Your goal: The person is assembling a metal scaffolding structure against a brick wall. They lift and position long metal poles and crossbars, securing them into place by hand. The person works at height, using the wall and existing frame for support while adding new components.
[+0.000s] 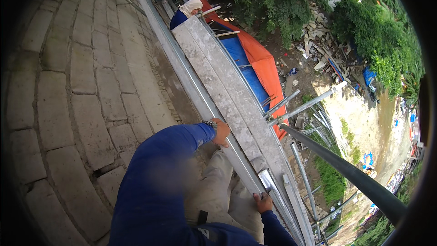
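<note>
Our left grip (221,132) is curled over the near edge of the long metal rail (193,84), fingers bent close against it. Our right grip (262,202) sits farther along the same rail, down and to the right of the left grip, thumb and fingers bunched at its edge beside a short shiny metal piece (265,178). How tightly that right grip is closed we cannot tell, since its underside is hidden. The rail passes under the left grip and runs on beyond it, toward a co-worker (190,7) in a pale head covering; grey planks (227,86) lie along its right side, and stone blockwork (91,86) spreads to the left of our grips.

To do this well, we should keep the 2 grips spread, so the rail is steadied at 2 points and resists twisting. We'd judge it wise to press evenly and keep our fingertips clear of the seam between rail and planks. Because scaffold tubes (314,102) and lower ground (364,127) lie right of our grips, our weight belongs on the blockwork side.
</note>
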`<state>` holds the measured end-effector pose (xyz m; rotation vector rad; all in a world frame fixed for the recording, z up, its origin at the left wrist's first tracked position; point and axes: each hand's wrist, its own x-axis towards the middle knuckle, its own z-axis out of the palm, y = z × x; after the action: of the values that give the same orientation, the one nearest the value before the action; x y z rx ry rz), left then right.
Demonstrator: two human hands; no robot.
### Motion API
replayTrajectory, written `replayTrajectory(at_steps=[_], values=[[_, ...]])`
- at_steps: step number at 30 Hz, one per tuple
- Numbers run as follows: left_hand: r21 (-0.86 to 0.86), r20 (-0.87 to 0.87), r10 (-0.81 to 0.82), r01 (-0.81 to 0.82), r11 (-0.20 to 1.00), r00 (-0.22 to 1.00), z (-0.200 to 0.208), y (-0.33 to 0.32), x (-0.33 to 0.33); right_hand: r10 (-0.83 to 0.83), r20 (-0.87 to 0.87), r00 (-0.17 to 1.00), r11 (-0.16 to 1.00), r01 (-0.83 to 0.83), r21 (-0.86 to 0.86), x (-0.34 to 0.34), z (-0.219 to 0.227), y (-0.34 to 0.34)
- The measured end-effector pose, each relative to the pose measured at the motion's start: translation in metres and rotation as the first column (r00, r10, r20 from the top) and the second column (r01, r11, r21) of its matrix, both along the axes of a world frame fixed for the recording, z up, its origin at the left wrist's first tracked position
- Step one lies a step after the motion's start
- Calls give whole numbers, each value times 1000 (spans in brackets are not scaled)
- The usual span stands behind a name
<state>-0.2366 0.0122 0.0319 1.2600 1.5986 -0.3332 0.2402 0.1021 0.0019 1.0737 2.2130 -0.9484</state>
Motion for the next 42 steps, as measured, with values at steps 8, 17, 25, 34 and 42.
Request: replayTrajectory(at_steps=[8, 17, 25, 34, 42], values=[[62, -38, 37, -35, 997, 999, 7, -13, -44, -3, -49, 999, 1000, 4, 14, -43, 19, -9], [66, -28, 51, -49, 997, 998, -8, -23, -66, -50, 11, 999, 997, 50, -66, -84, 51, -8], [49, -101, -5, 10, 999, 995, -26, -27, -89, -38, -8, 999, 997, 37, -62, -115, 56, -8], [439, 21, -248, 213, 873, 969, -6, -37, 29, -5, -71, 997, 995, -2, -96, -176, -11, -23], [136, 18, -246, 241, 961, 969, -31, -11, 22, 11, -142, 990, 974, -43, -224, -273, -36, -45]])
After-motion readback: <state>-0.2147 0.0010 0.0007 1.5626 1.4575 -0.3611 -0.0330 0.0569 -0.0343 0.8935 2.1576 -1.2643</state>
